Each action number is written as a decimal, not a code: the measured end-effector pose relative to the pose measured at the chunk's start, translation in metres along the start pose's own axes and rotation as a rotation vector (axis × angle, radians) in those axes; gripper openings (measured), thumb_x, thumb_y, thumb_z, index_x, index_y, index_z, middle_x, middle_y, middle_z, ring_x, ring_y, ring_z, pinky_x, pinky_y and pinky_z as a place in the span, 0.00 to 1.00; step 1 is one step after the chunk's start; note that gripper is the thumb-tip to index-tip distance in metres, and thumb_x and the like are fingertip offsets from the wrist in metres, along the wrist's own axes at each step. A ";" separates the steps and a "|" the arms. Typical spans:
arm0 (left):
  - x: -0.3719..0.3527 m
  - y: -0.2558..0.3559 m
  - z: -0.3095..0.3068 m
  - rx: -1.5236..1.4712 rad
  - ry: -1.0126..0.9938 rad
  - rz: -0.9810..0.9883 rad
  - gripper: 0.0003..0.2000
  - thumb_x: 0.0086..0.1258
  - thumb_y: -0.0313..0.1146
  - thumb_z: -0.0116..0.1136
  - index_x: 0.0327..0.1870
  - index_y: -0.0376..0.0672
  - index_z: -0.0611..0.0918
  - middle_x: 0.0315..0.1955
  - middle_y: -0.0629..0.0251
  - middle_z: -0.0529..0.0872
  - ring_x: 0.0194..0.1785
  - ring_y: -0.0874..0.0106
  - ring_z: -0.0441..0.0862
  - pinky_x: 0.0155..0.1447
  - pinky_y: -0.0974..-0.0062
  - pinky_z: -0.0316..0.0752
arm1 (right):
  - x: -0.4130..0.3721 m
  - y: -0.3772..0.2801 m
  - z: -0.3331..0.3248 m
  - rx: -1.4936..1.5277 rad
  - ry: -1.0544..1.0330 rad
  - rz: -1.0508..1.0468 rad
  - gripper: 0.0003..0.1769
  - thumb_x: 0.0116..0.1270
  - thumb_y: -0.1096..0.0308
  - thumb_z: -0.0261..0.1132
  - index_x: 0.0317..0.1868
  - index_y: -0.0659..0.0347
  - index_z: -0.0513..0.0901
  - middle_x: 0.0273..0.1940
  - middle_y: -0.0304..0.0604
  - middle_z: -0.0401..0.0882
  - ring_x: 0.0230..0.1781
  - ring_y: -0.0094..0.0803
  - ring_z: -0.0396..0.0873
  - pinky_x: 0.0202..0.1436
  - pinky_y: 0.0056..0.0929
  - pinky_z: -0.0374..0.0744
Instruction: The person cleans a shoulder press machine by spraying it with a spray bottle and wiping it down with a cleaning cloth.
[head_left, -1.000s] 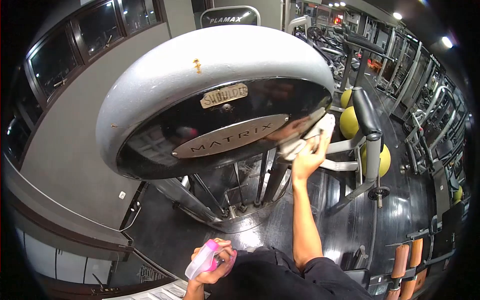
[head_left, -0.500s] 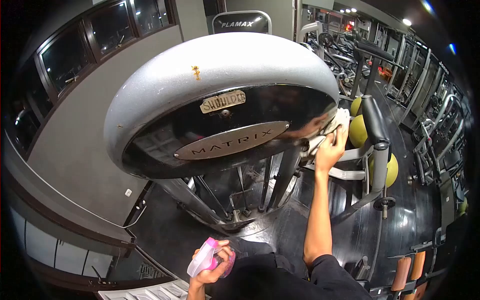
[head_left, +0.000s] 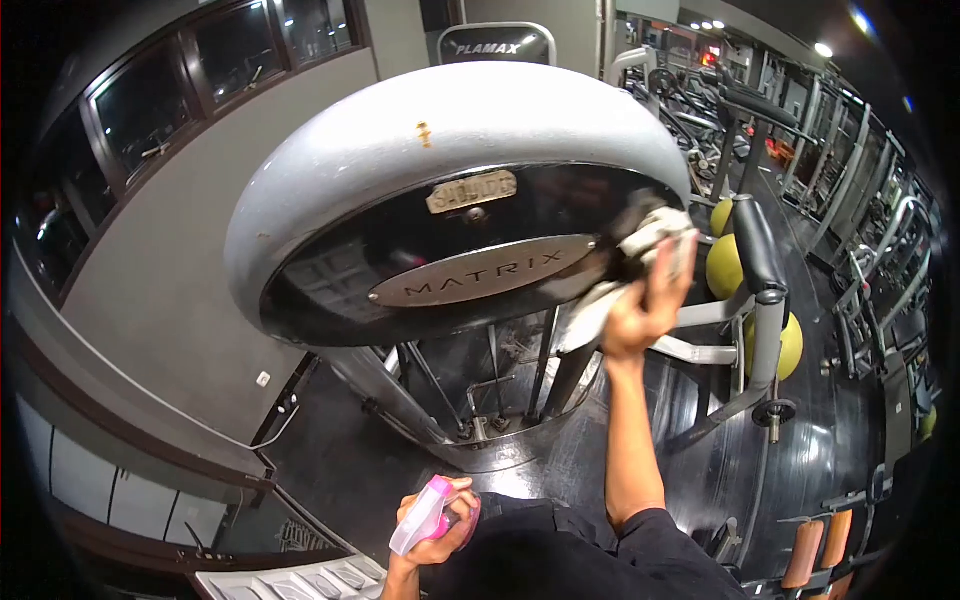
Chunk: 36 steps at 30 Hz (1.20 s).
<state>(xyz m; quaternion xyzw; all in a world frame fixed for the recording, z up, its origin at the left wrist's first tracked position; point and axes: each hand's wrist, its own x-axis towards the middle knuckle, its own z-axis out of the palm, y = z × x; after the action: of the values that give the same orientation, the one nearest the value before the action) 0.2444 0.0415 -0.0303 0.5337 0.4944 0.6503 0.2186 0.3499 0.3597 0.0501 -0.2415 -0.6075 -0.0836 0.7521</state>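
Note:
My right hand (head_left: 645,305) presses a white cloth (head_left: 590,315) against the right end of the black panel (head_left: 365,265) on a gym machine. The cloth is partly hidden behind my fingers and smeared by motion. The panel carries an oval MATRIX plate (head_left: 485,272) and a worn SHOULDER label (head_left: 472,191), under a rounded silver-white cover (head_left: 480,105) with a small rusty mark. Low in front of my body, my left hand (head_left: 437,545) is wrapped round a spray bottle (head_left: 425,515) with a clear and pink head.
Below the panel, dark struts run down to the machine's base (head_left: 490,450). At right stand a padded machine arm (head_left: 757,245) and several yellow balls (head_left: 778,345). Windows (head_left: 145,115) line the grey wall at left. A PLAMAX machine (head_left: 497,46) is behind.
My right hand and the cloth have shifted left and slightly inward on the panel's right end. The view has turned a little left. My left hand still holds the spray bottle.

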 end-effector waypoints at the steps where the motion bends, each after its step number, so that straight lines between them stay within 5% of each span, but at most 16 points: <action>1: -0.002 0.002 0.000 -0.001 0.002 0.003 0.14 0.53 0.22 0.62 0.43 0.28 0.80 0.25 0.63 0.83 0.36 0.66 0.86 0.53 0.67 0.78 | 0.013 0.004 0.001 -0.032 0.060 0.097 0.31 0.60 0.88 0.53 0.64 0.59 0.76 0.69 0.57 0.65 0.71 0.49 0.63 0.72 0.40 0.64; 2: -0.006 0.003 0.001 0.003 0.008 0.000 0.14 0.53 0.22 0.62 0.43 0.28 0.80 0.25 0.63 0.83 0.36 0.66 0.86 0.53 0.67 0.78 | 0.020 0.009 0.003 0.027 0.092 0.280 0.25 0.65 0.84 0.54 0.63 0.62 0.76 0.68 0.55 0.66 0.71 0.47 0.64 0.71 0.38 0.64; 5: -0.014 0.002 0.004 -0.131 0.107 -0.106 0.07 0.52 0.20 0.62 0.34 0.32 0.81 0.25 0.63 0.83 0.35 0.65 0.86 0.55 0.65 0.78 | 0.031 0.011 0.009 0.140 0.117 0.389 0.23 0.66 0.83 0.54 0.62 0.66 0.76 0.68 0.54 0.68 0.70 0.46 0.65 0.71 0.37 0.63; 8: -0.016 0.000 0.004 -0.058 0.054 -0.085 0.04 0.51 0.19 0.61 0.28 0.35 0.80 0.24 0.62 0.83 0.35 0.64 0.86 0.57 0.64 0.78 | 0.039 -0.044 0.013 -0.051 0.065 0.154 0.21 0.68 0.81 0.54 0.60 0.63 0.78 0.68 0.53 0.68 0.68 0.44 0.68 0.69 0.35 0.66; 14: -0.002 0.004 0.016 -0.054 -0.014 -0.100 0.06 0.50 0.19 0.61 0.30 0.34 0.81 0.24 0.62 0.83 0.34 0.65 0.86 0.57 0.65 0.78 | 0.041 -0.119 0.019 0.373 -0.229 -0.263 0.21 0.54 0.79 0.61 0.49 0.59 0.86 0.63 0.54 0.74 0.66 0.50 0.71 0.70 0.39 0.69; 17: 0.006 0.008 0.020 -0.009 -0.055 -0.072 0.11 0.50 0.19 0.61 0.37 0.31 0.81 0.26 0.62 0.83 0.34 0.67 0.85 0.54 0.68 0.78 | 0.037 -0.118 0.016 0.318 -0.292 -0.438 0.19 0.51 0.69 0.68 0.46 0.52 0.88 0.55 0.40 0.81 0.59 0.40 0.78 0.64 0.38 0.76; 19: 0.009 0.009 0.020 -0.027 -0.059 -0.058 0.12 0.50 0.20 0.62 0.37 0.31 0.81 0.26 0.63 0.83 0.35 0.67 0.85 0.54 0.67 0.78 | 0.037 -0.085 0.013 0.332 -0.218 -0.443 0.18 0.52 0.77 0.64 0.45 0.57 0.88 0.57 0.55 0.78 0.59 0.51 0.77 0.62 0.44 0.77; 22: 0.007 0.009 0.017 -0.047 -0.045 -0.055 0.12 0.50 0.20 0.62 0.37 0.31 0.81 0.26 0.63 0.83 0.35 0.66 0.86 0.55 0.66 0.78 | 0.046 -0.052 -0.004 0.213 -0.130 -0.092 0.34 0.48 0.89 0.54 0.58 0.60 0.81 0.65 0.60 0.70 0.67 0.54 0.69 0.69 0.40 0.69; 27: -0.004 0.003 0.011 -0.020 -0.024 -0.068 0.10 0.50 0.19 0.61 0.36 0.32 0.81 0.26 0.62 0.83 0.36 0.66 0.86 0.58 0.63 0.78 | 0.059 -0.047 0.005 0.178 0.016 0.175 0.32 0.56 0.90 0.53 0.60 0.58 0.80 0.67 0.52 0.69 0.69 0.45 0.68 0.68 0.36 0.69; 30: -0.004 0.005 0.010 -0.052 0.002 -0.068 0.09 0.50 0.19 0.61 0.35 0.33 0.81 0.26 0.62 0.83 0.36 0.66 0.86 0.57 0.63 0.78 | 0.064 -0.091 0.014 0.183 -0.075 -0.055 0.33 0.49 0.89 0.56 0.57 0.58 0.83 0.65 0.53 0.71 0.68 0.49 0.68 0.70 0.41 0.68; 32: -0.004 0.005 0.010 -0.071 0.012 -0.055 0.09 0.50 0.19 0.61 0.35 0.33 0.81 0.27 0.62 0.83 0.36 0.66 0.86 0.57 0.63 0.78 | 0.071 -0.119 0.030 0.333 -0.085 -0.254 0.28 0.51 0.83 0.60 0.55 0.56 0.84 0.61 0.54 0.76 0.67 0.53 0.69 0.70 0.48 0.67; 36: -0.003 0.004 0.011 -0.006 0.011 -0.034 0.10 0.50 0.19 0.62 0.35 0.33 0.81 0.26 0.62 0.83 0.36 0.66 0.86 0.57 0.64 0.78 | 0.054 -0.185 0.055 0.599 -0.279 -0.484 0.19 0.55 0.68 0.60 0.48 0.65 0.84 0.59 0.52 0.76 0.65 0.47 0.72 0.70 0.46 0.69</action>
<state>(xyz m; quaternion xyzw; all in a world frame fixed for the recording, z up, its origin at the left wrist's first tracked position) 0.2561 0.0415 -0.0287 0.5210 0.5027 0.6509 0.2284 0.2379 0.2335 0.1581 0.1292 -0.7403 -0.0439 0.6583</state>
